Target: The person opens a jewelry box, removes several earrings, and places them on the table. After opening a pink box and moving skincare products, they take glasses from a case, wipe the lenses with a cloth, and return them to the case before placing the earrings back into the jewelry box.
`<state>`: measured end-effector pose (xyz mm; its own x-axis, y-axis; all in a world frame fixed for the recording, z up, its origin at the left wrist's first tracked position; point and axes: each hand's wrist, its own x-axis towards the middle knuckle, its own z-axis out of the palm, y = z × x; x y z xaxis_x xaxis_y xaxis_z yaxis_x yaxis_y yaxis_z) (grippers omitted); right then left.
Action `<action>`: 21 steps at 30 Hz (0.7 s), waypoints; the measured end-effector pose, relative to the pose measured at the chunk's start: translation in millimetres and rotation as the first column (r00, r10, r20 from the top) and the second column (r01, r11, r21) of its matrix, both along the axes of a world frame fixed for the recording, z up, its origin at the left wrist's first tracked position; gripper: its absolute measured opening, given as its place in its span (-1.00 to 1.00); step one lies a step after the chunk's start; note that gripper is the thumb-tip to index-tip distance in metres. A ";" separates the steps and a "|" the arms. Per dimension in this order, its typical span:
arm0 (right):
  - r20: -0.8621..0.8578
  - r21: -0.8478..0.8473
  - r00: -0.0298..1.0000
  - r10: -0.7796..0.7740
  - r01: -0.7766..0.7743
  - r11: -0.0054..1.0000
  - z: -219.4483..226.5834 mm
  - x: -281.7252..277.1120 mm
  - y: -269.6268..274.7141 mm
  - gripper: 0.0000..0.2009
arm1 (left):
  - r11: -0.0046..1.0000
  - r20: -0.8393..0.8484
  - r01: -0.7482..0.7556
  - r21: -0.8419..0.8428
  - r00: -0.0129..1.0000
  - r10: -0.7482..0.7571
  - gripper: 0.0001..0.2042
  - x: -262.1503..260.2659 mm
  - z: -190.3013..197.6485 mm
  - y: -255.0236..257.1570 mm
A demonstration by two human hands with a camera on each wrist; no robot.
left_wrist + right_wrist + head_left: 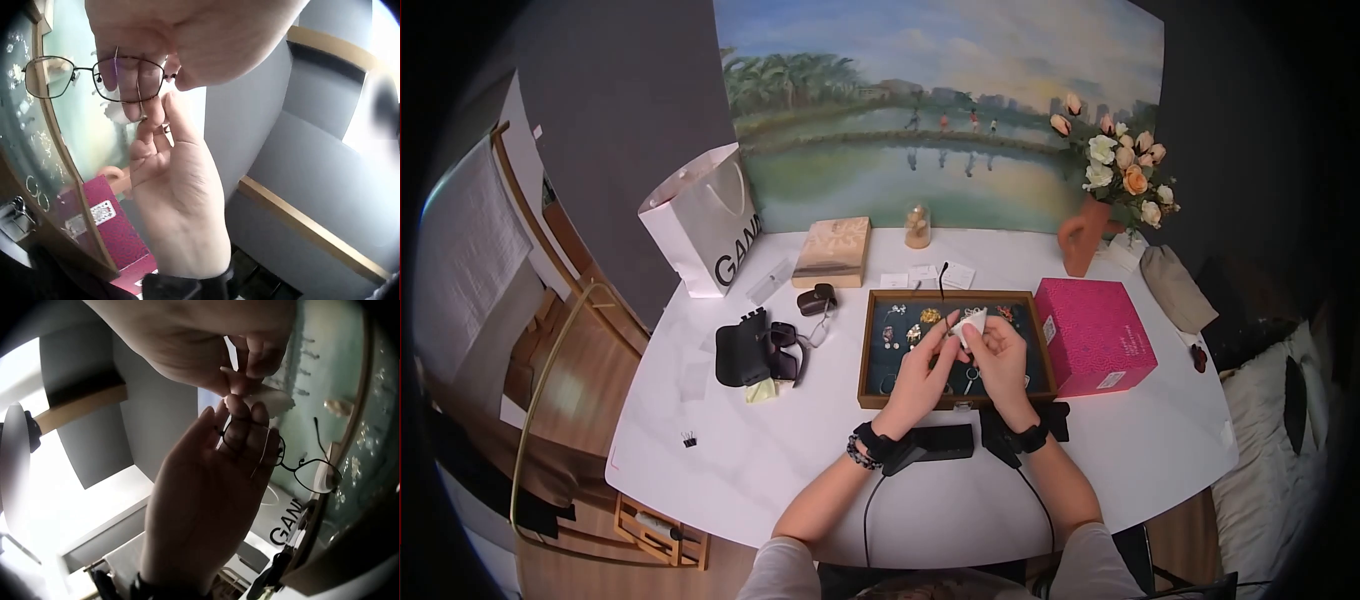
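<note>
My left hand [920, 378] holds a pair of thin dark-framed eyeglasses [50, 78] by the side near one hinge. In the right wrist view its fingers show behind one lens, while the other lens hangs out to the side. One temple [943, 280] sticks up in the head view. My right hand [1003, 365] pinches a small white cloth [272, 400] with a wavy edge, its fingertips meeting those of the left hand. Both hands are above a wooden jewellery case [864, 365] with a dark lining, which holds several earrings, rings and other pieces.
A pink box [1095, 335] stands right of the case, near a vase of flowers [1085, 235]. To the left lie sunglasses [783, 350], a black case [742, 350] and a brown case [817, 299]. Behind are a white paper bag [690, 225] and a beige box [832, 252].
</note>
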<state>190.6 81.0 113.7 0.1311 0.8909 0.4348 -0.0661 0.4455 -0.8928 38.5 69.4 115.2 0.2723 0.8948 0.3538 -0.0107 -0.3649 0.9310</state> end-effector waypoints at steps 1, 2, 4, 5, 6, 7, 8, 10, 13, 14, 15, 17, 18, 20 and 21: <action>-0.188 -0.099 0.979 0.080 -0.100 0.990 -0.2 -2.4 -5.0 -0.81 | 1.000 0.015 -0.004 0.008 1.000 0.003 -0.52 -1.0 1.7 -1.4; -0.185 -0.103 0.980 0.079 -0.099 0.990 -2.6 -3.5 -6.2 -0.81 | 1.000 0.018 -0.003 0.004 1.000 0.003 -0.52 -2.3 -2.9 -0.1; -0.229 -0.073 0.967 0.112 -0.132 0.989 -4.8 -4.9 -6.7 -0.82 | 0.997 -0.046 -0.049 0.056 0.998 0.051 -0.51 -4.1 -10.5 4.2; -0.228 -0.073 0.967 0.111 -0.130 0.989 -5.0 -6.3 -7.2 -0.82 | 0.997 -0.045 -0.048 0.057 0.998 0.050 -0.51 -3.8 -11.5 4.5; -0.175 -0.064 0.977 0.124 -0.137 0.988 -5.4 -8.3 -8.2 -0.83 | 0.998 -0.034 -0.040 0.044 0.999 0.041 -0.51 -4.2 -12.2 4.1; -0.121 -0.057 0.983 0.137 -0.145 0.988 -6.0 -9.8 -9.2 -0.83 | 0.999 -0.023 -0.033 0.031 0.999 0.033 -0.50 -5.1 -12.4 3.2; -0.121 -0.058 0.983 0.138 -0.145 0.988 -6.7 -9.7 -9.6 -0.83 | 0.999 -0.023 -0.033 0.030 0.999 0.034 -0.50 -6.4 -14.2 3.8; -0.078 -0.047 0.981 0.180 -0.184 0.982 -9.1 -7.5 -9.9 -0.82 | 0.982 -0.113 -0.066 0.179 0.990 0.087 -0.48 -8.4 -16.7 5.2; -0.144 -0.078 0.977 0.158 -0.170 0.982 -13.6 -10.3 -8.8 -0.80 | 0.992 -0.174 -0.041 0.122 0.983 0.063 -0.47 -9.4 -13.0 -0.7; -0.143 -0.078 0.977 0.158 -0.170 0.982 -13.3 -10.0 -8.6 -0.80 | 0.992 -0.173 -0.041 0.122 0.983 0.062 -0.47 -9.1 -13.3 -0.7; -0.098 -0.086 0.985 0.140 -0.149 0.985 -12.9 -9.6 -8.3 -0.80 | 0.990 -0.180 -0.033 0.137 0.982 0.057 -0.47 -8.8 -13.6 -0.7; -0.052 -0.092 0.991 0.122 -0.126 0.988 -12.5 -7.3 -7.4 -0.79 | 0.988 -0.187 -0.024 0.152 0.981 0.052 -0.47 -8.8 -10.9 -2.1; 0.042 -0.082 0.988 0.152 -0.148 0.986 -12.5 -4.0 -6.5 -0.79 | 0.993 -0.178 -0.004 0.116 0.984 0.025 -0.46 -9.1 -8.7 -3.7; 0.137 -0.075 0.974 0.179 -0.170 0.983 -11.3 -1.6 -6.3 -0.78 | 0.997 -0.167 0.016 0.080 0.986 -0.002 -0.46 -10.3 -1.5 -7.1; 0.132 -0.097 0.973 0.191 -0.179 0.979 -9.8 -1.2 -7.4 -0.79 | 0.997 -0.174 0.065 0.033 0.983 -0.058 -0.45 -11.4 2.4 -8.1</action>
